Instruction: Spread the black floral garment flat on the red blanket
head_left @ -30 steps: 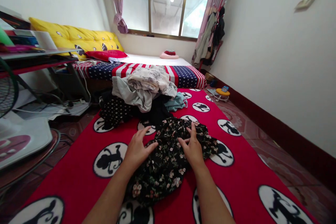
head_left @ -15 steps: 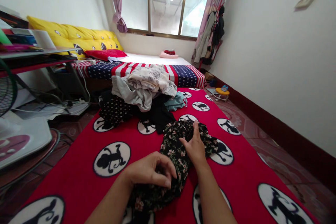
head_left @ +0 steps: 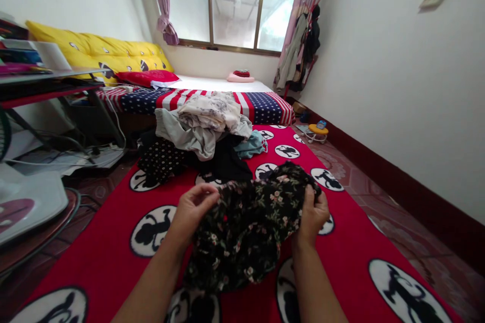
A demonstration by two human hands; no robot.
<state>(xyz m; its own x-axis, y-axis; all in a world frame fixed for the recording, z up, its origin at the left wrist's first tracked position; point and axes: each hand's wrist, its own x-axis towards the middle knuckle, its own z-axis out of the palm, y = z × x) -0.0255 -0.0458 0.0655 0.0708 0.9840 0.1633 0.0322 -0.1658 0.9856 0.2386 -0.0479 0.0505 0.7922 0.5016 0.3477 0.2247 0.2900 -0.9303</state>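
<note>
A black garment with small pink and white flowers [head_left: 250, 222] is lifted off the red blanket [head_left: 113, 257] and hangs between my hands. My left hand [head_left: 191, 209] pinches its upper left edge. My right hand [head_left: 313, 214] grips its upper right edge. The lower part of the cloth droops onto the blanket between my forearms.
A pile of clothes [head_left: 204, 131] lies ahead, in front of a bed with a stars-and-stripes cover [head_left: 261, 103]. A desk [head_left: 45, 83] and cables stand to the left, a white fan base [head_left: 26, 202] near left. A small yellow stool [head_left: 317, 131] and clothes rack [head_left: 301, 50] stand on the right.
Both hands left the flattened garment on the blanket, took hold of its edges and raised it. The view shifted slightly to the right.
</note>
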